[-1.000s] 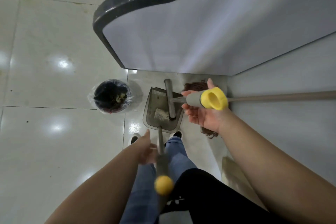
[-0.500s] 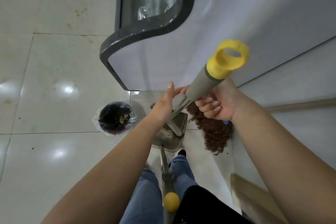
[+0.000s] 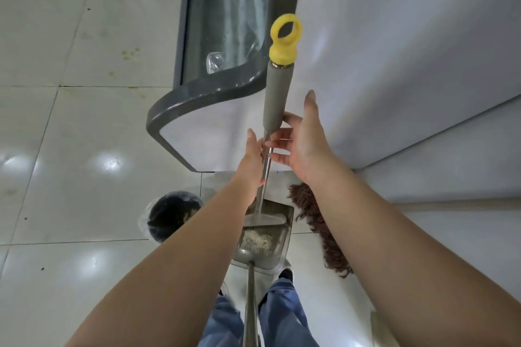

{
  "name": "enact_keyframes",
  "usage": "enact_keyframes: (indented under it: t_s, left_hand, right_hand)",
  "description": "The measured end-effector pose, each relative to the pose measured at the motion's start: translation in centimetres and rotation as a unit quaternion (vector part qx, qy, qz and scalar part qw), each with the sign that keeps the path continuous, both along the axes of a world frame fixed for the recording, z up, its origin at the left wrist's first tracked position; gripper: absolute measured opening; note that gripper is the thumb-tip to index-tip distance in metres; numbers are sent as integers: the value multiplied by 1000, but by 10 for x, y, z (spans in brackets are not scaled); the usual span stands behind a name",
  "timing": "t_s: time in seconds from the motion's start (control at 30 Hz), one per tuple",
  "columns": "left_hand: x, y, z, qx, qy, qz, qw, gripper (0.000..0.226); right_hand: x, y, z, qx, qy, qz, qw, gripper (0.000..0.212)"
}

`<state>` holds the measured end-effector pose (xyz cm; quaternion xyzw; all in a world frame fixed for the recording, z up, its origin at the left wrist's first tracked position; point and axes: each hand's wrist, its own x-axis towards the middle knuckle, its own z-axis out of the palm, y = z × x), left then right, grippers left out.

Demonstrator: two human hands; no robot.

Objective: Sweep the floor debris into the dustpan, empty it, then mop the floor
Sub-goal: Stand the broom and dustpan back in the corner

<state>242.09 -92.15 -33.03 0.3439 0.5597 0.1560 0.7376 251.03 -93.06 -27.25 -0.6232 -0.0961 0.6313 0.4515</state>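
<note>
While the dustpan [image 3: 263, 245] sits on the floor holding pale debris, the left hand [image 3: 253, 159] rests straight-fingered against the broom's metal shaft [image 3: 266, 162] (grey grip, yellow loop above), and the right hand [image 3: 303, 135], fingers spread, touches it beside the mop [image 3: 318, 222].
</note>
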Motion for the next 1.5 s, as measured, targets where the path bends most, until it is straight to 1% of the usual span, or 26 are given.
enact_keyframes:
  t_s: [0.07,0.17,0.37,0.43,0.53,0.6,0.7,0.8,0.9,0.93,1.0,1.07,1.13,1.2,1.3,1.37,1.43,1.5]
  left_hand:
    - [4,8,0,-2,0,3,1000,64]
    - [7,18,5,1,-1,20,1000,63]
    - [7,20,9,31,-7,4,999,60]
    - [8,16,9,31,-3,-9,999,58]
    - [14,15,12,33,-1,-39,999,58]
    - [19,16,14,57,5,-71,996,63]
    - [22,11,17,83,-8,-111,990,74]
    - [15,2,18,77,-11,-117,990,82]
    - [6,1,24,89,-28,-93,991,83]
    - [3,3,28,94,-35,-84,991,84]
    - [-1,9,34,103,-37,-72,991,86]
    - [-5,14,34,99,-23,-70,992,88]
    - [-9,16,28,83,-1,-64,995,86]
    - [-10,18,20,73,17,-49,996,82]
    - [-7,25,9,58,25,-24,998,76]
    - [-6,26,4,63,27,-29,997,74]
    - [-8,24,0,68,23,-38,997,73]
    - [-11,19,-4,52,13,-42,998,73]
  right_hand:
    - [3,2,-4,27,-34,36,998,74]
    - [9,-1,-11,39,-60,83,994,76]
    - [23,-8,-20,45,-62,67,995,72]
    - [28,-8,-21,38,-94,60,993,70]
    - [35,-6,-20,40,-157,49,986,61]
    - [35,-7,-22,63,-171,74,980,57]
    - [36,-13,-25,85,-254,114,957,49]
    - [42,-20,-25,92,-320,98,938,43]
    - [37,-18,-21,123,-345,76,928,26]
    - [33,-15,-18,132,-363,71,920,25]
    - [26,-6,-12,138,-396,76,905,35]
    - [21,2,-11,129,-416,119,892,47]
    - [18,11,-16,119,-419,180,882,49]
    - [13,20,-25,116,-404,216,881,47]
    - [4,32,-40,113,-353,224,901,45]
    - [0,35,-49,107,-328,217,913,45]
    - [-2,36,-55,101,-318,219,917,41]
    - [0,35,-58,89,-311,227,918,42]
